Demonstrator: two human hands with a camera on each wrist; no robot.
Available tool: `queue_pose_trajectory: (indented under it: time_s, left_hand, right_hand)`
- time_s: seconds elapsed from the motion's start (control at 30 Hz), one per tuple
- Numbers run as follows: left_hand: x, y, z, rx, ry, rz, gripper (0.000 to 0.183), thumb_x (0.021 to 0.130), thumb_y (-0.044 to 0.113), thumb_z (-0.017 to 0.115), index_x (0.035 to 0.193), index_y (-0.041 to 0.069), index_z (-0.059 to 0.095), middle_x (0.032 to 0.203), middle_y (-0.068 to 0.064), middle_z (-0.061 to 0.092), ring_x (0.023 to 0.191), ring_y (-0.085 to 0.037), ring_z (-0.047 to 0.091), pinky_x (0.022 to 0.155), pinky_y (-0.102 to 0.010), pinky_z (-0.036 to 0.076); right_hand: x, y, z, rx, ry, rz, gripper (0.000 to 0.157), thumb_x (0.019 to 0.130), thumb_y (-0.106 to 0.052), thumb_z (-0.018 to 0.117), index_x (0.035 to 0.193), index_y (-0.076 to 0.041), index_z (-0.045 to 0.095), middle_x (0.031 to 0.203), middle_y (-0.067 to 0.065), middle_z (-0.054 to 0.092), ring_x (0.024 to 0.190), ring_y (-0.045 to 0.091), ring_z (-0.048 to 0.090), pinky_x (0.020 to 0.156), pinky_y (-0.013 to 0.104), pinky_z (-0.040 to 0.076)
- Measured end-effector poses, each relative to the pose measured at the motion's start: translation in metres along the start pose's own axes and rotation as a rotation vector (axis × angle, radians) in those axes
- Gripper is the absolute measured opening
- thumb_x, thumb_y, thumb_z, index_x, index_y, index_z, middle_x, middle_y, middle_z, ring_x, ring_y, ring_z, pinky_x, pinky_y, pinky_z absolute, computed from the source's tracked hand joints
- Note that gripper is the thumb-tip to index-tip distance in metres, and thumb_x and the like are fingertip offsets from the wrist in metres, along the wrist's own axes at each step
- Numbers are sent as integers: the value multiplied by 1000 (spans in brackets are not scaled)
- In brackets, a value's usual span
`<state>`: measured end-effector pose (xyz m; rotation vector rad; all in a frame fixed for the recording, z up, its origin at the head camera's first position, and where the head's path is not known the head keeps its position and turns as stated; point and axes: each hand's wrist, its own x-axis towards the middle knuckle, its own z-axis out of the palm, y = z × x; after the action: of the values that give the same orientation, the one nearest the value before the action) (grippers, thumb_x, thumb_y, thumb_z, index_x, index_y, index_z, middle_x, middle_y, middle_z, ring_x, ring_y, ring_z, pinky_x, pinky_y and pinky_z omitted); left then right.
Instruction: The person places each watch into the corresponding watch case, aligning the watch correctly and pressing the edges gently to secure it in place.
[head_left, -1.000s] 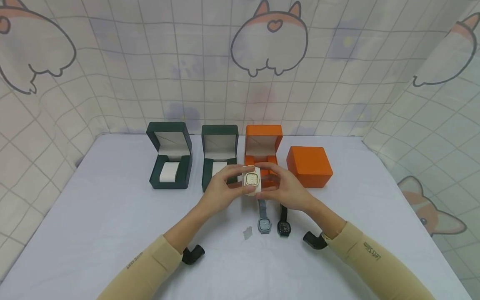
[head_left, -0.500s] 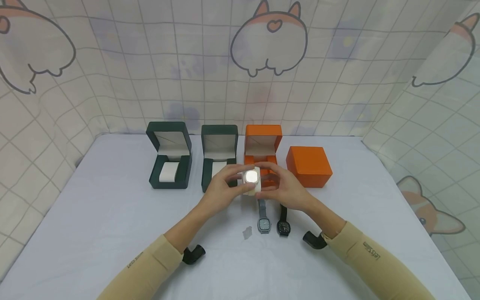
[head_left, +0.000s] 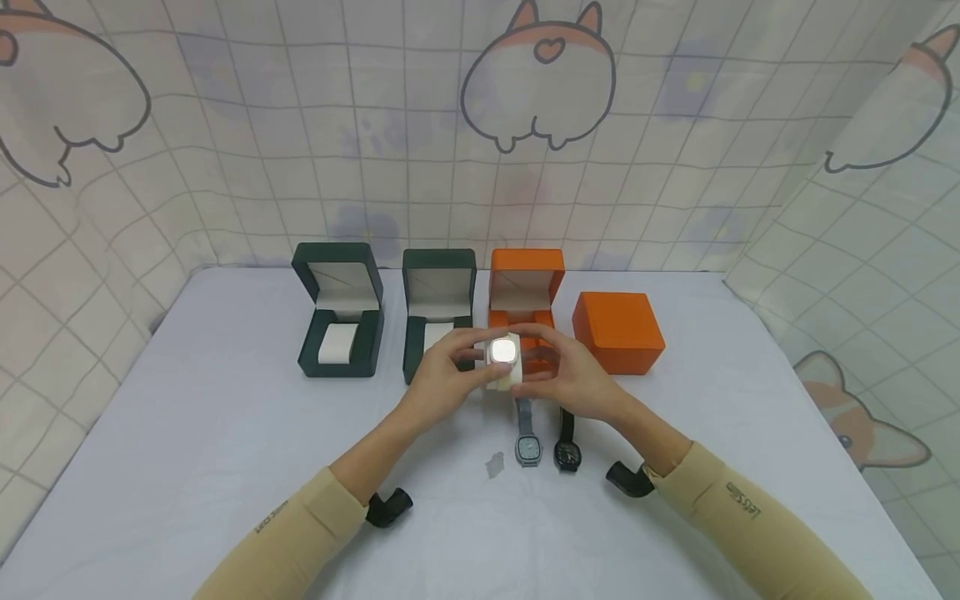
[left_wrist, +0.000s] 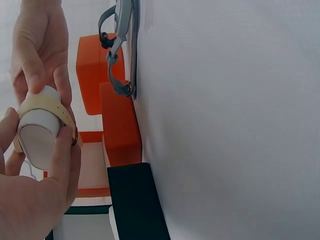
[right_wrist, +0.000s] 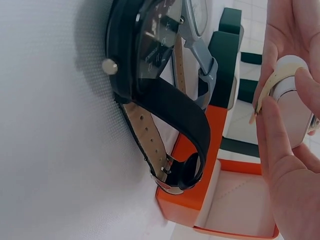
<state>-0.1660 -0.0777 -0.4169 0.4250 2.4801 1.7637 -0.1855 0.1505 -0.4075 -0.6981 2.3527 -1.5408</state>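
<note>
A watch (head_left: 503,350) with a cream strap (left_wrist: 47,104) is wrapped around a white watch cushion (left_wrist: 39,142), held above the table in front of the orange box. My left hand (head_left: 442,375) grips it from the left, thumb near the bottom of the watch face. From the right, my right hand (head_left: 573,375) holds the cushion's other end between thumb and fingers. The watch face shines white with glare. Below the hands lie a grey watch (head_left: 528,451) and a black watch (head_left: 567,457), the latter large in the right wrist view.
Two open green boxes (head_left: 369,354) (head_left: 412,342) hold white cushions. An open orange box (head_left: 527,260) stands partly behind my hands, and a closed orange box (head_left: 618,333) is to its right. A small grey patch (head_left: 495,465) lies on the white tablecloth (head_left: 225,433).
The watch face, whose dial showed a second ago, now glares white, so the watch seems slightly tilted. Both hands keep nearly the same place and hold.
</note>
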Motion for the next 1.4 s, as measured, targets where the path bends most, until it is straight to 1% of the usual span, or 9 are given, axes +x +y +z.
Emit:
queue_pose_trajectory:
  time_s: [0.4,0.57,0.8,1.07,1.2,1.4]
  left_hand:
    - [1,0,0,-10,-2,-22,50,90,35,82,138,35,66,142,5,55,120,-27,60,92,-44,57]
    - [1,-2,2,-24,-10,-22,50,91,35,81,138,34,66,143,5,55,121,-27,59,92,-44,57]
    - [1,-2,3,-31,-14,-26,51,91,36,81,139,35,65,144,5,53,123,-28,57,93,-45,56]
    - [1,-1,3,-53,-27,-24,55,91,27,82,142,34,63,146,2,51,125,-31,56,92,-42,57]
    - [1,-1,4,-49,-29,-28,55,91,25,81,142,33,63,147,1,51,127,-33,55,92,-41,57]
    - [2,0,5,-50,-17,-39,55,92,23,81,142,31,62,147,2,51,128,-32,55,93,-40,57]
  right_hand:
    - [0,1,0,-14,4,1,79,85,-8,86,152,-12,45,145,11,51,120,32,62,91,33,57]
    - [-1,0,-1,-18,-9,5,79,85,-8,86,152,-12,44,144,12,52,120,32,62,91,33,58]
    - [0,2,-1,-58,-12,19,80,85,-9,85,153,-12,43,144,12,52,121,32,61,92,35,57]
    - [2,-1,-4,-71,-44,26,79,87,-10,85,153,-14,42,146,10,51,123,31,59,92,35,57]
    - [3,-3,-6,-86,-56,38,78,87,-9,84,153,-12,42,145,11,51,123,32,58,93,35,57]
    - [4,-5,-7,-133,-48,47,77,87,-9,84,151,-9,43,142,11,53,122,32,58,93,36,57]
